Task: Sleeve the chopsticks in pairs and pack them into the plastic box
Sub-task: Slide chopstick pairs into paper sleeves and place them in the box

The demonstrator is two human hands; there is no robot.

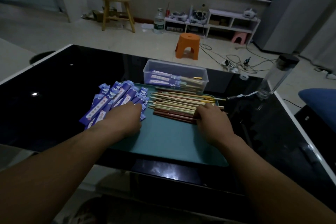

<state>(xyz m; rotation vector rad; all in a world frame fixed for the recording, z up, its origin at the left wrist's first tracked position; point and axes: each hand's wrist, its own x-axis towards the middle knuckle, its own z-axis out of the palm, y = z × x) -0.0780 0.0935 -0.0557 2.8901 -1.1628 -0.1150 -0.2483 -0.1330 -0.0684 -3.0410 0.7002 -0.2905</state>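
A teal mat [163, 138] lies on the black glass table. Several loose chopsticks [181, 102], tan, green and dark red, lie in a row on its far right part. A heap of purple paper sleeves [112, 98] covers its far left edge. My left hand [125, 116] rests on the near end of the sleeves; its fingertips are hidden. My right hand [211, 116] has its fingers curled onto the right ends of the nearest dark red chopsticks. Behind the mat stands a clear plastic box [175, 74] holding several sleeved pairs.
A clear bottle with a black cap [278, 76] stands at the table's right edge, with a tape roll [244, 76] near it. The table [54, 87] is dark to the left. An orange stool [188, 45] and cables lie on the floor beyond.
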